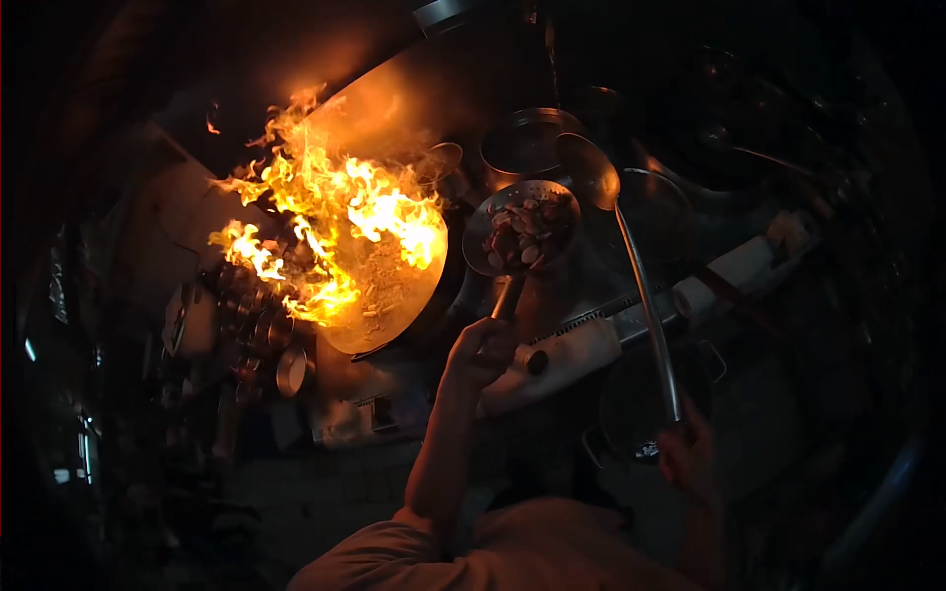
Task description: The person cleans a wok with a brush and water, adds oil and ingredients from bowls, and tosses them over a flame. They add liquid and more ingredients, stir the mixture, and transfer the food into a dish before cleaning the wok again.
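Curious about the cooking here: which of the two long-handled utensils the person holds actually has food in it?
The round strainer in the left hand, heaped with pale and dark pieces. The ladle in the right hand shows no food in its bowl.

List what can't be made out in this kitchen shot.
- Head view: the wok is partly hidden by flames.
- Pieces in the strainer: too small and dim to identify.
- Left hand on the strainer handle: finger detail lost in darkness.
- Right hand holding the ladle: grip blurred and dim.
- Counter items at left and the right side of the picture: too dark.
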Demonstrator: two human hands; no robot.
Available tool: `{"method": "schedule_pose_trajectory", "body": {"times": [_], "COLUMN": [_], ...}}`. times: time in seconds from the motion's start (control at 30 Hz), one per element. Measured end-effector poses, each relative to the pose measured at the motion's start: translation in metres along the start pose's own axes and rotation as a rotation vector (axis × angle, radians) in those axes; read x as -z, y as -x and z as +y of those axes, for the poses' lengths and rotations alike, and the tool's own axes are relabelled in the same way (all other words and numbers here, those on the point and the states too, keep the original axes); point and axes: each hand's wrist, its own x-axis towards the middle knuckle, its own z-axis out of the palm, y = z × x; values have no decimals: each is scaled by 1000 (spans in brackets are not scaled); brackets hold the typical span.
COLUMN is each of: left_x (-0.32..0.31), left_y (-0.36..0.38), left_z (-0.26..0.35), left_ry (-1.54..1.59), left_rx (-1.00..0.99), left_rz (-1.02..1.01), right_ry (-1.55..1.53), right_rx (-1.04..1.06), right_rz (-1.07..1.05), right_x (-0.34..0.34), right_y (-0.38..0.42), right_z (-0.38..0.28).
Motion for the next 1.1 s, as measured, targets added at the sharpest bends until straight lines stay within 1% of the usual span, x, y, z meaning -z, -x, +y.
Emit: {"method": "schedule_pose_trajectory", "body": {"times": [0.03,0.1,0.13,0.2,0.27,0.3,0.33,0.37,0.4,0.47,0.5,0.53,0.6,0.63,0.67,0.73,0.77,0.83,0.87,0.9,0.93,1.0,1.03,1.07,1.1], "left_x": [-5,-12,-17,-41,-44,-44,-39,-33,-23,-5,3,10,21,45,47,54,-9,-5,-29,-35,-36,-11,23,22,29], "left_y": [14,44,61,97,128,135,138,138,139,134,136,140,146,153,160,165,151,134,116,99,80,32,3,-19,-41], "left_z": [-2,7,12,19,35,46,58,67,73,97,104,111,122,138,139,139,91,59,33,18,11,16,25,20,17], "left_ry": [73,121,168,94,-80,-84,-382,-690,-690,-915,-958,-952,-1409,-1604,-1599,-1653,-1408,-1151,-1022,-861,-729,-529,-398,-415,-372], "left_rx": [-68,-87,-94,-173,-272,-271,-465,-648,-644,-669,-666,-668,-839,-1072,-1068,-1189,-984,-989,-824,-748,-608,-353,-235,-186,-118], "left_rz": [28,47,59,90,168,173,490,811,820,1075,1169,1178,1443,1632,1639,1576,1371,980,957,818,734,575,471,508,461], "right_ry": [-54,-121,-118,-86,-91,-91,-98,-102,-97,-115,-115,-115,-117,-120,-116,-120,-117,-170,-160,-152,-145,-136,-140,-144,-138], "right_rx": [8,4,0,26,18,11,7,5,3,11,2,-5,-1,6,1,-9,-9,15,14,8,4,-1,8,15,10], "right_rz": [25,91,82,141,129,125,126,78,23,18,14,10,3,4,1,66,76,74,97,95,87,109,117,123,113], "right_x": [0,-5,-6,-8,-15,-17,-17,-15,-15,-20,-19,-19,-18,-17,-17,-16,-15,-10,-7,-7,-7,-8,-9,-11,-13], "right_y": [3,8,10,10,15,15,14,14,15,10,9,6,-1,-2,-3,-2,-2,0,1,0,-1,-3,-4,-5,-5], "right_z": [4,4,7,13,5,1,1,3,4,7,8,9,10,11,11,12,13,16,16,14,12,12,12,12,11]}}
